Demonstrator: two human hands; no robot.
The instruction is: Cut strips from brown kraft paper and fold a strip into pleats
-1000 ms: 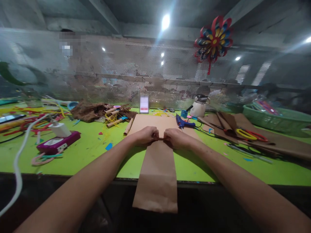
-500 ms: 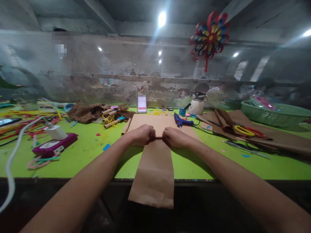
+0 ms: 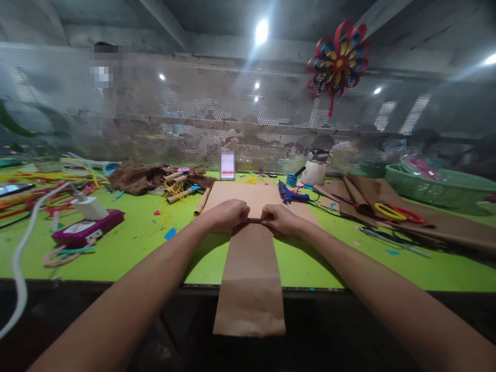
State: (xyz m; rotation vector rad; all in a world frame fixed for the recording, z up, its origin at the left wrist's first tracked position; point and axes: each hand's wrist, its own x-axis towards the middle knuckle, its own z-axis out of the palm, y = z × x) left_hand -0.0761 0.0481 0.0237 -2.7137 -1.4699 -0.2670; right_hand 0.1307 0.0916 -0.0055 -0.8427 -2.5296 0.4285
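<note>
A long strip of brown kraft paper [image 3: 250, 279] runs from between my hands over the table's front edge, its near end hanging below. Its far end is rolled or folded into a narrow band. My left hand [image 3: 232, 214] pinches the left end of that band. The right end is pinched by my right hand [image 3: 281, 218], with fingers curled in. Both hands rest over a tan board [image 3: 248, 194] lying on the green table [image 3: 155, 263]. Close behind my right hand lies a blue glue gun [image 3: 292, 194].
Scissors with yellow and red handles [image 3: 399, 213] lie on brown paper sheets [image 3: 437, 217] at right, before a green basket [image 3: 445, 186]. Far left is a purple power strip [image 3: 89, 227] with a white charger. A phone [image 3: 228, 165] stands at the back; rolled paper tubes [image 3: 180, 192] lie left.
The hanging end of the paper strip has swung slightly to the right and lies straighter. Both hands keep their pinch in nearly the same place.
</note>
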